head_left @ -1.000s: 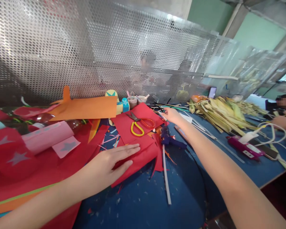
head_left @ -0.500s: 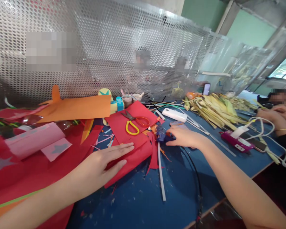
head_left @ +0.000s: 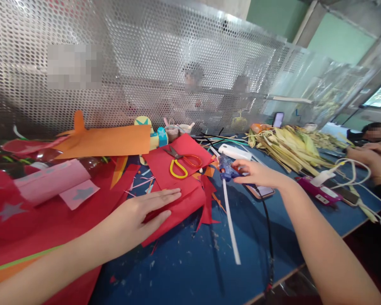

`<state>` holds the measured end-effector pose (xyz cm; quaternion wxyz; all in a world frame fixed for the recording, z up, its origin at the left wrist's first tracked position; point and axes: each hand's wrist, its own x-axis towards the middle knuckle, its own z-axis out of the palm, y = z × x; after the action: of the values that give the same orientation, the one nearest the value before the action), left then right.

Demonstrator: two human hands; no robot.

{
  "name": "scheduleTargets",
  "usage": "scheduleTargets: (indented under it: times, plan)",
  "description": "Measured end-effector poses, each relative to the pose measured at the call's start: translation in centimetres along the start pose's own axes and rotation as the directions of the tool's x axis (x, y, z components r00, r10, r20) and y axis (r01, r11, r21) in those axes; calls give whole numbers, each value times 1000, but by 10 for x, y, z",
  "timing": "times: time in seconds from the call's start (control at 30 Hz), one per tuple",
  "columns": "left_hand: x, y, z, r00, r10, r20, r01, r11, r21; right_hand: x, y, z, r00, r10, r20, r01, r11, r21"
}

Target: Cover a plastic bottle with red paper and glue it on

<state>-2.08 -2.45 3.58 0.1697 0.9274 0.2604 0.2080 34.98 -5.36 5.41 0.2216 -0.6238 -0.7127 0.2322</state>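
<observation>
My right hand (head_left: pixel 257 173) grips a blue hot glue gun (head_left: pixel 227 169) by its handle, just above the table. A long white glue stick (head_left: pixel 231 222) sticks out of the gun toward me, and a black cord (head_left: pixel 268 233) runs from it to the table's front edge. On a folded sheet of red paper (head_left: pixel 184 207) lies my left hand (head_left: pixel 149 212), fingers stretched out and thumb apart. Scissors (head_left: pixel 178 163) with yellow and red handles rest on red paper behind it. Below my right hand is a phone (head_left: pixel 260 191) lying flat.
Orange card (head_left: pixel 111 142) and a pink paper roll (head_left: pixel 52 182) lie on the left. At the back right are a white device (head_left: pixel 235 151) and dried corn husks (head_left: pixel 282 146). A purple power strip (head_left: pixel 319 189) sits near another person's hands (head_left: pixel 373 156). A perforated metal screen (head_left: pixel 146 63) stands behind.
My right hand has lifted the glue gun off the table and shifted it slightly right, its glue stick swinging along. More of the phone shows. My left hand stays on the red paper.
</observation>
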Motion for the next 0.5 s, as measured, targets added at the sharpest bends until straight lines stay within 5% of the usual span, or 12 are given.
scheduleTargets:
  times: [0.27, 0.5]
  plan:
    - [-1, -1, 1, 1000, 7, 17, -7, 1000, 11, 2, 2, 3, 999, 38, -29, -31, 979, 200]
    - [0, -1, 0, 1000, -2, 25, 2, 1000, 20, 6, -4, 11, 1000, 28, -4, -27, 990, 136]
